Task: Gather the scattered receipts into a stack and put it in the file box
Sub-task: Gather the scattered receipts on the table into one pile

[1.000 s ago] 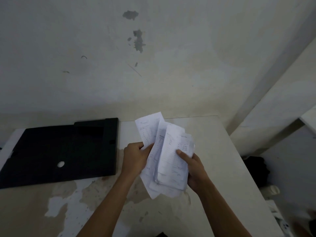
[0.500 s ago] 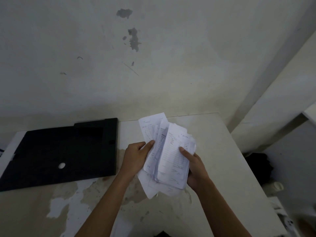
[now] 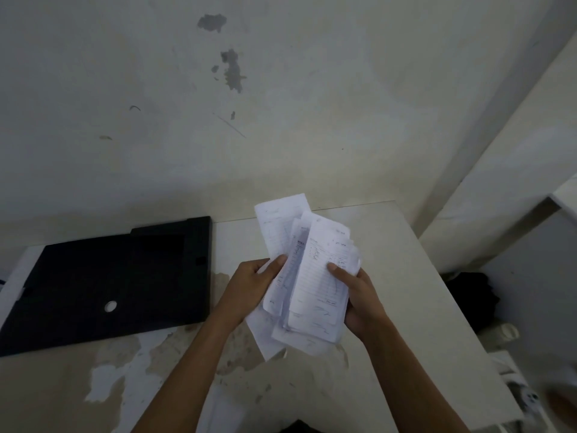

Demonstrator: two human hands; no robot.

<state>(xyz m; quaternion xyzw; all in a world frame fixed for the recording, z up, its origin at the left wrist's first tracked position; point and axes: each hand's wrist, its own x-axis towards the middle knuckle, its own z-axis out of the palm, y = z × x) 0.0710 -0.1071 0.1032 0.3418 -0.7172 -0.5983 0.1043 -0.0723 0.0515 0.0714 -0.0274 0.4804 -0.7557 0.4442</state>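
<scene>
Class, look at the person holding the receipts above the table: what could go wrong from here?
1. The receipts are fanned and uneven, so loose sheets may slip from the left hand or right hand.
2. The black file box lies flat off to the left; carrying an unsquared bundle there could scatter it.

Dim rm: stained wall [image 3: 281, 126], peeling tabletop [image 3: 131, 379], maybe dark bag [image 3: 471, 295] on floor.
</scene>
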